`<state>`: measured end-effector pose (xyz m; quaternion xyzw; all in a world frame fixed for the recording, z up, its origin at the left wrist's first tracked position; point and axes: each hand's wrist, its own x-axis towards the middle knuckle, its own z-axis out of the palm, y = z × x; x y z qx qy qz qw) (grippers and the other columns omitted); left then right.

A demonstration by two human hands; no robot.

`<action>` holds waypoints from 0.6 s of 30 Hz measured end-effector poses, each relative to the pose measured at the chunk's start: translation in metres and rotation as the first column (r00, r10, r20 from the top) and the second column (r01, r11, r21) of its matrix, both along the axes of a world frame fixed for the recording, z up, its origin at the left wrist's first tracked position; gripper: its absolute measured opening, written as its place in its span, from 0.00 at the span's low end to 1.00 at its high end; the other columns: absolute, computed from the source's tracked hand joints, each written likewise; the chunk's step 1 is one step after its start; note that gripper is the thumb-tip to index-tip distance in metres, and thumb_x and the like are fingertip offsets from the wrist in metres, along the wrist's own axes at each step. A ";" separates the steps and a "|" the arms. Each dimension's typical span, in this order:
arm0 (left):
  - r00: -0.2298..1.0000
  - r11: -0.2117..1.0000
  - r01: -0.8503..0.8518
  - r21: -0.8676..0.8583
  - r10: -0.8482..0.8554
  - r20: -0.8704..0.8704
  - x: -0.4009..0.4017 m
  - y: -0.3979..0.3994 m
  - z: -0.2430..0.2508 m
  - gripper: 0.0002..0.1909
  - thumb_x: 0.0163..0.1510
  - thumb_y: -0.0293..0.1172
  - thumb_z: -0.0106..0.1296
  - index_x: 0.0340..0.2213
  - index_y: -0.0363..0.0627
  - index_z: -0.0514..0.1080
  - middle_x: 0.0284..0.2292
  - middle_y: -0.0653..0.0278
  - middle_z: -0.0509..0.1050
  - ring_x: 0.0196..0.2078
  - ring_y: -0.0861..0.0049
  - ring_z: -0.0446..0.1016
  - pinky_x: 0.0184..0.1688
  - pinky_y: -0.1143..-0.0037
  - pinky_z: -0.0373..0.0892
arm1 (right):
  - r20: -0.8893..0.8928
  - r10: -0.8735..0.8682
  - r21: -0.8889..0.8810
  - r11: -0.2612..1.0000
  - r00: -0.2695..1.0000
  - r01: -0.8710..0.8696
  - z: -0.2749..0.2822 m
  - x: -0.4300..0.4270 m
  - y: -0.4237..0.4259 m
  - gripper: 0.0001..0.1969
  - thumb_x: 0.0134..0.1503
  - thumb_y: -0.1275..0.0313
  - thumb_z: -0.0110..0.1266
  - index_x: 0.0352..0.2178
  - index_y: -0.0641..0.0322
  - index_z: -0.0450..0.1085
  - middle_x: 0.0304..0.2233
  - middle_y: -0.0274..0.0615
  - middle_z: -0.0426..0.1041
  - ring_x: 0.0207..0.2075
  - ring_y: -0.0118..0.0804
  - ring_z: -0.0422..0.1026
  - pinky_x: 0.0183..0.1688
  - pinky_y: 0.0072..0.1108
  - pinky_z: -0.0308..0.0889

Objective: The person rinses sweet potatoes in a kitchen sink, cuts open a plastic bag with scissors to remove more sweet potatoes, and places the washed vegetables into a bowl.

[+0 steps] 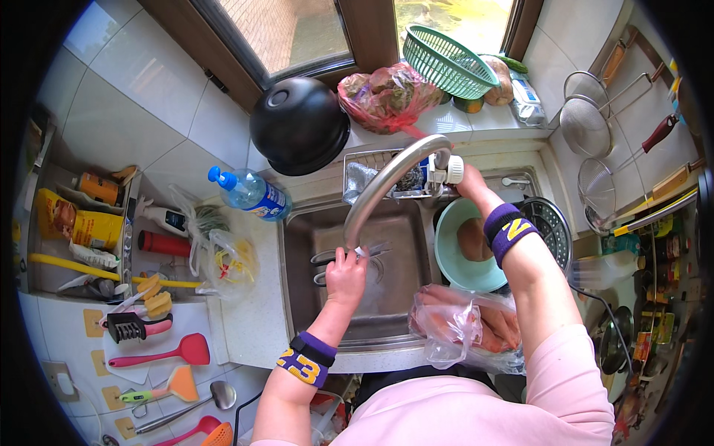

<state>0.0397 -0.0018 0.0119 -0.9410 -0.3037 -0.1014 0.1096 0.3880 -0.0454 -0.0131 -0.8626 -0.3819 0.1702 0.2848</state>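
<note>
My left hand (345,276) is at the mouth of the curved metal faucet (385,181), over the stainless steel sink (346,329). Beneath it, in the basin, lie scissors (322,258) with dark handles, partly hidden by the hand. My right hand (471,181) reaches behind the faucet beside a white cap or knob (455,169); its fingers are partly hidden, so its grip cannot be told. Below my right wrist, a pale green bowl (452,251) holds a brownish-pink piece of food (473,240). A clear plastic bag of raw meat (446,320) rests at the sink's front right.
A blue pump bottle (254,195) stands left of the sink. Behind are a black bowl (298,122), a red plastic bag of produce (385,95) and a green basket (446,67). A wire rack (368,159) sits at the back rim; a black perforated tray (549,234) is at right.
</note>
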 end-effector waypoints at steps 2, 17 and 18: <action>1.000 1.000 0.013 0.023 -0.013 0.013 -0.002 0.003 0.002 0.10 0.41 0.32 0.49 0.30 0.55 0.73 0.26 0.70 0.71 0.37 0.69 0.69 0.25 0.74 0.66 | 0.058 0.023 -0.055 0.998 0.998 -0.020 0.009 -0.002 -0.005 0.14 0.46 0.66 0.51 0.33 0.61 0.70 0.34 0.52 0.71 0.39 0.52 0.69 0.41 0.32 0.64; 0.999 0.994 -0.024 0.106 0.019 0.044 -0.019 0.013 0.027 0.15 0.39 0.29 0.48 0.32 0.57 0.74 0.30 0.71 0.71 0.38 0.70 0.66 0.31 0.75 0.65 | 0.184 0.011 -0.164 0.986 0.983 0.019 0.043 -0.031 -0.003 0.14 0.44 0.72 0.48 0.36 0.59 0.69 0.36 0.50 0.71 0.40 0.49 0.69 0.42 0.32 0.65; 0.999 0.994 -0.022 0.111 0.018 0.035 -0.023 0.012 0.028 0.15 0.38 0.29 0.48 0.32 0.58 0.74 0.31 0.72 0.71 0.38 0.70 0.66 0.30 0.75 0.65 | 0.195 0.022 -0.163 0.987 0.981 0.010 0.045 -0.034 -0.005 0.14 0.44 0.72 0.47 0.35 0.59 0.69 0.37 0.50 0.71 0.41 0.49 0.69 0.43 0.32 0.65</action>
